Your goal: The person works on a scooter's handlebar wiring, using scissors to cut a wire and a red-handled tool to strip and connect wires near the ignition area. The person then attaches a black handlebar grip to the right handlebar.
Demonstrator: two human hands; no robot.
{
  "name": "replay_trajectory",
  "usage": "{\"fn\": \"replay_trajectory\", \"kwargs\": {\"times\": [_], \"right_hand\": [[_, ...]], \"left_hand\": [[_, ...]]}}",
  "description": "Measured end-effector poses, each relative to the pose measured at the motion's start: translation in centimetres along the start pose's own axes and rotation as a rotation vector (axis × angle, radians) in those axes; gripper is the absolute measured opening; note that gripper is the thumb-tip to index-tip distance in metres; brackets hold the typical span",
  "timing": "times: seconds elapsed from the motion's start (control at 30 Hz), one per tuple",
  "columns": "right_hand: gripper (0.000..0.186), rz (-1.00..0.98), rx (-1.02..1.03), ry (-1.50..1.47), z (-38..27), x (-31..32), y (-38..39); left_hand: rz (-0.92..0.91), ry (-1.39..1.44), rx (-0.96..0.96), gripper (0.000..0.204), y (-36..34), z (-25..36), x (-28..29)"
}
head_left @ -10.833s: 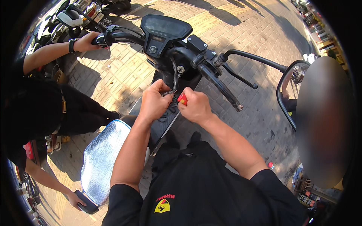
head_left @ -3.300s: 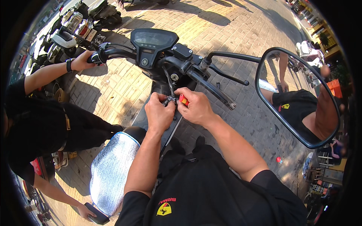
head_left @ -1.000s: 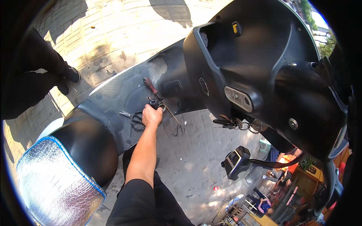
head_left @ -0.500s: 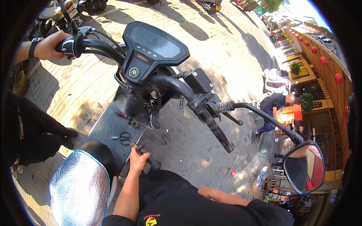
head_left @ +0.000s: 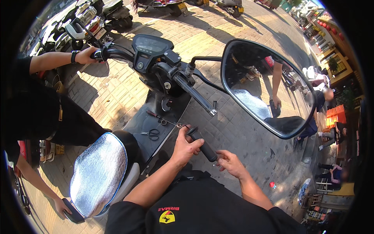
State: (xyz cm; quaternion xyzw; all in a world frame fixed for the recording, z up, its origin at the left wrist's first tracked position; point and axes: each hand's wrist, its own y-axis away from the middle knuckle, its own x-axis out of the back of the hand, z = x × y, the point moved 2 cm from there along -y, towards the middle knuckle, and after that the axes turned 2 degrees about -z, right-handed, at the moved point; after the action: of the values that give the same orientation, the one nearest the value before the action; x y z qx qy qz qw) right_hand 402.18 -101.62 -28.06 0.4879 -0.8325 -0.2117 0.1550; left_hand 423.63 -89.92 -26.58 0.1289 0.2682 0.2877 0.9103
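Note:
A black rubber handlebar grip (head_left: 207, 150) with a flange at its upper end is in my left hand (head_left: 186, 148), whose fingers wrap round that end. Thin wire shows by the left fingertips. At the grip's lower end, my right hand (head_left: 232, 163) has its fingers curled in, thumb and fingertips against the end; part of this contact is hidden. Beyond my hands is the scooter's bare right handlebar (head_left: 194, 93), without a grip on its tube. Scissors (head_left: 153, 134) and a screwdriver (head_left: 156, 116) lie on the scooter's footboard (head_left: 136, 124).
Another person's hand (head_left: 86, 55) holds the left handlebar; their other hand (head_left: 61, 208) is at the scooter's rear. A silver cover (head_left: 99, 173) lies over the seat. The large mirror (head_left: 269, 89) juts out at right. Parked scooters (head_left: 117, 15) stand behind, and people sit at far right.
My left hand has lifted the handlebar grip away from the footboard side, toward the right. My right hand has come into view and up to the grip's lower end. The head view has shifted.

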Motion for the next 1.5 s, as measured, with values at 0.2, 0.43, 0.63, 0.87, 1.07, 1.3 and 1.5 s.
{"fn": "replay_trajectory", "kwargs": {"times": [0.2, 0.43, 0.63, 0.87, 1.07, 1.3, 1.5], "right_hand": [[0.05, 0.089, 0.356, 0.214, -10.7, -3.0, -0.2], [0.05, 0.052, 0.257, -0.174, -12.4, 0.1, 0.5], [0.05, 0.09, 0.228, -0.513, -12.1, 0.5, 0.2], [0.051, 0.02, 0.155, -0.741, -11.8, 0.9, -0.6], [0.049, 0.17, 0.178, -0.655, -11.4, 0.9, -0.8], [0.041, 0.191, 0.243, -0.485, -13.0, 0.1, -0.8], [0.04, 0.159, 0.208, -0.34, -16.8, -3.2, -5.9]], "left_hand": [[-0.062, 0.107, -0.13, 0.062, -1.0, 2.1, -2.6], [-0.365, 0.426, 0.031, 0.018, -3.2, 4.0, -1.9], [-0.416, 0.418, 0.024, 0.008, -4.2, 5.1, -1.2], [-0.529, 0.293, 0.017, 0.004, -4.9, 6.5, 0.8], [-0.527, 0.177, -0.031, 0.005, -4.7, 7.5, 1.3], [-0.49, 0.179, -0.029, 0.006, -5.6, 7.6, 1.7], [-0.328, 0.294, -0.141, 0.008, -6.9, 8.3, 3.4]]}}
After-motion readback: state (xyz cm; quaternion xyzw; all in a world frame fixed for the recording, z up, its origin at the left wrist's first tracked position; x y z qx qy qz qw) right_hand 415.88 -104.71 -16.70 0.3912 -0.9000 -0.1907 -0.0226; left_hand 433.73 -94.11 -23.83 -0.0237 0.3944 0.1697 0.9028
